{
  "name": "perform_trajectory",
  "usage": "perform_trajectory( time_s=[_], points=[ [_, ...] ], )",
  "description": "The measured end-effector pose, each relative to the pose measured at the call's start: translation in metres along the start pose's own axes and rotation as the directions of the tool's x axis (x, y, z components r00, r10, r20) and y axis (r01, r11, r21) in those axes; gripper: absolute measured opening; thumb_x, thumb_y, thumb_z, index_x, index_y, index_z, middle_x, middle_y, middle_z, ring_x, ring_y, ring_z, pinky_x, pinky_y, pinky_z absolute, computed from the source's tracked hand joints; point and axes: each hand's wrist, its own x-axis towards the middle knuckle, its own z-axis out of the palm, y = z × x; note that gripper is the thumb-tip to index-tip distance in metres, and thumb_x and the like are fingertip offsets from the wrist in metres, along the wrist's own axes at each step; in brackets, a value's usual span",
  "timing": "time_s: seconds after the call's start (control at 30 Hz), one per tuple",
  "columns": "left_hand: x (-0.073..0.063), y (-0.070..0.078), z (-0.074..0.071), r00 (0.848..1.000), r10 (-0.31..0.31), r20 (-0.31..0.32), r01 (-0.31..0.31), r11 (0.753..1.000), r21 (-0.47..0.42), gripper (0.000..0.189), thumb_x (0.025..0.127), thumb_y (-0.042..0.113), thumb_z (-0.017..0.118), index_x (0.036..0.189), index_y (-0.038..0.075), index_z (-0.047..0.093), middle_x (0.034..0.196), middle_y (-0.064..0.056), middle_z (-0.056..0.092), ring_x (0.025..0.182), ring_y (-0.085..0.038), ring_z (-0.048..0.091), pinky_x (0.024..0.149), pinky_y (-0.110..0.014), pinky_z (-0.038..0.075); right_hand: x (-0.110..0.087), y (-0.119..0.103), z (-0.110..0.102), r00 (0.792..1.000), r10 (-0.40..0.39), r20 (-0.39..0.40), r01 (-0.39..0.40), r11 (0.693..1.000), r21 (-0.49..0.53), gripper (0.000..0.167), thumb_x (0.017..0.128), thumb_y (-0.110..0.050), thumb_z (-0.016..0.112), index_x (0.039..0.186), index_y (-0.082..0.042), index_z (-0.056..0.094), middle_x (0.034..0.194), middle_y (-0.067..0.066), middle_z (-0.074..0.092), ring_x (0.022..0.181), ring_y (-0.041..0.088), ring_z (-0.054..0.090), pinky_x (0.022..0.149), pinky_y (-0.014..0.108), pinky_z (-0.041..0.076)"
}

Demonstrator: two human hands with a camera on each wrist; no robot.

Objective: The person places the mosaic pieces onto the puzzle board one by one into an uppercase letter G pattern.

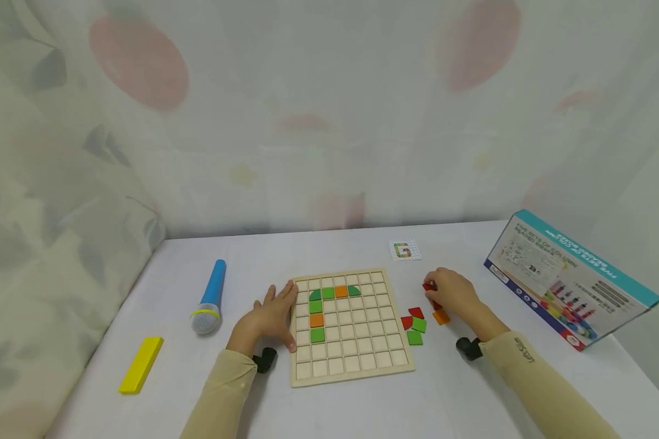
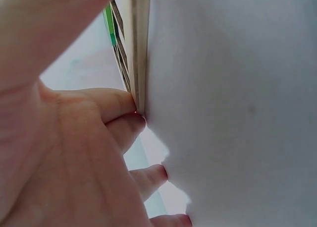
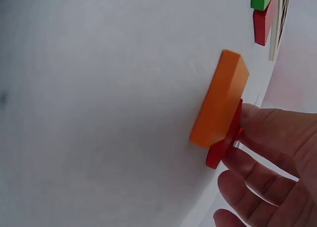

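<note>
We see the board (image 1: 351, 347), the left hand (image 1: 268, 318) spread unclenched against its left edge, then, right of the board, an orange tile (image 1: 441, 316), the right hand (image 1: 453, 292) just beyond, apparently pinching a red tile (image 1: 428, 287), and farther off a card (image 1: 404, 250).

White tabletop (image 1: 357, 414), pale draped fabric (image 1: 329, 73) behind, faded red ovals (image 1: 140, 61); diffuse light.

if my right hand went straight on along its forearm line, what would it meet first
Past the red piece it holds, the right hand would probably meet the patterned card first, though that lies flat, so the hand might pass above.
</note>
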Motion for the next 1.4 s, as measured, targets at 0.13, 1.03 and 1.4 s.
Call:
perform_trajectory(
  time_s=[0.13, 1.03, 1.4],
  points=[
    [0.000, 0.000, 0.000, 1.000, -0.003, -0.006, 0.003, 1.000, 0.007, 0.134, 0.043, 0.033, 0.091, 0.149, 0.012, 0.013, 0.155, -0.006, 0.001, 0.138, -0.043, -0.006, 0.099, -0.071, 0.004, -0.001, -0.003, 0.000, 1.000, 0.008, -0.008, -0.008, 1.000, -0.001, 0.024, 0.080, -0.025, 0.072, 0.093, -0.007, 0.066, 0.074, 0.003, 0.056, 0.062, 0.017, 0.049, 0.055, 0.026, 0.046],
    [-0.004, 0.005, -0.002, 1.000, 0.015, -0.007, -0.015, 1.000, -0.007, 0.132, 0.043, 0.030, 0.091, 0.149, 0.009, 0.015, 0.155, -0.009, 0.003, 0.137, -0.044, -0.005, 0.098, -0.071, 0.004, -0.009, -0.006, -0.006, 0.989, -0.148, 0.014, 0.148, 0.987, -0.053, 0.023, 0.079, -0.023, 0.073, 0.095, -0.008, 0.067, 0.080, 0.002, 0.059, 0.072, 0.018, 0.050, 0.067, 0.032, 0.050],
    [-0.005, 0.006, -0.004, 1.000, 0.005, -0.002, -0.005, 1.000, -0.012, 0.131, 0.045, 0.029, 0.091, 0.149, 0.009, 0.014, 0.155, -0.009, 0.002, 0.137, -0.044, -0.006, 0.099, -0.070, 0.003, -0.035, -0.081, 0.004, 0.948, -0.299, -0.110, 0.311, 0.943, 0.115, 0.014, 0.077, -0.020, 0.071, 0.089, -0.015, 0.067, 0.074, -0.009, 0.059, 0.070, 0.010, 0.051, 0.060, 0.026, 0.045]
  ],
)
